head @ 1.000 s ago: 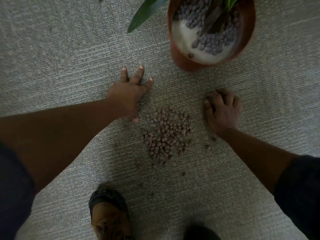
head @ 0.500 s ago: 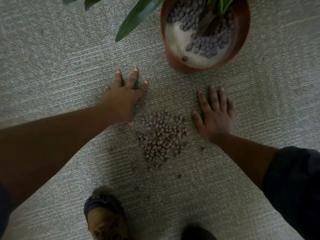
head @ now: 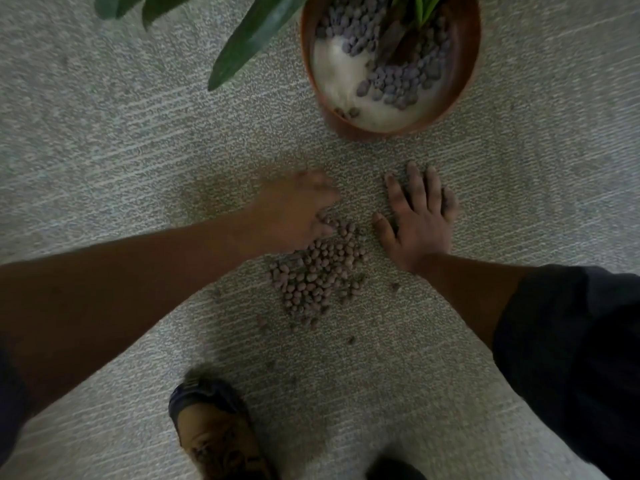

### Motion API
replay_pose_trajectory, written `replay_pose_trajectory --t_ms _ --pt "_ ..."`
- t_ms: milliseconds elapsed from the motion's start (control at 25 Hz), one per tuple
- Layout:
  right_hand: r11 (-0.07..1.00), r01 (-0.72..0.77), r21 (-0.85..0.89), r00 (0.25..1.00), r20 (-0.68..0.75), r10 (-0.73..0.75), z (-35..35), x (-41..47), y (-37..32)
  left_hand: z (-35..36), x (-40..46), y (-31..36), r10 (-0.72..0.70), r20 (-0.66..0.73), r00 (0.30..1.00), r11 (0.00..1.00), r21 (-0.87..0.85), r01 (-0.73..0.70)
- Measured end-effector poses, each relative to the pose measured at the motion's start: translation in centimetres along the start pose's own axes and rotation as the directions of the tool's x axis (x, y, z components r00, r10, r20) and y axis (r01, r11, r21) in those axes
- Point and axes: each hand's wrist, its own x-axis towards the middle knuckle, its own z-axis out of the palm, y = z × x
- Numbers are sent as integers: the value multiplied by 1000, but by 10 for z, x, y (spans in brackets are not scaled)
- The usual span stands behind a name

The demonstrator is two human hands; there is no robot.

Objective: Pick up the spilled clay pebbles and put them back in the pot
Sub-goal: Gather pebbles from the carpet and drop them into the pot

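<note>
A pile of brown clay pebbles [head: 320, 271] lies spilled on the grey carpet between my hands. The terracotta pot [head: 460, 88] stands beyond it at the top, holding a plant, white filling and more pebbles. My left hand [head: 294, 211] is blurred with motion at the pile's upper left edge, its fingers touching the nearest pebbles. My right hand [head: 417, 220] lies flat on the carpet with fingers spread, just right of the pile, its thumb close to the pebbles. Neither hand holds anything that I can see.
A few stray pebbles [head: 351, 339] lie scattered below the pile. A long green leaf [head: 256, 32] hangs over the carpet left of the pot. My shoe [head: 214, 431] stands on the carpet near the bottom edge.
My left hand has swept right from open carpet onto the pile's upper edge. My right hand uncurled from a fist and now lies flat beside the pebbles.
</note>
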Motion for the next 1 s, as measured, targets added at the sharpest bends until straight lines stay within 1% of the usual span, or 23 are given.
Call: replay_pose_trajectory --t_ms 120,240,320,440,680,760,1000 --pt "1000 -9 6 1000 -22 9 0 1 0 30 -3 28 0 66 998 1000 -19 1" --pt "1000 -7 12 999 -45 8 5 1 2 48 -1 45 6 39 999 998 55 -8" --pt "1000 -10 23 998 -60 11 6 1 3 54 5 52 34 2 999 995 89 -34" --pt "999 4 38 997 -77 -1 8 0 4 53 12 58 58 -18 998 995 77 -56" --pt "999 -1 43 996 -90 4 7 -1 6 50 21 65 48 66 997 988 143 -57" --pt "999 -5 41 996 -90 8 6 -2 5 49 22 64 45 83 996 991 124 -55" --pt "999 -5 44 995 -101 10 4 -2 4 46 23 63 56 80 995 998 -43 -53"
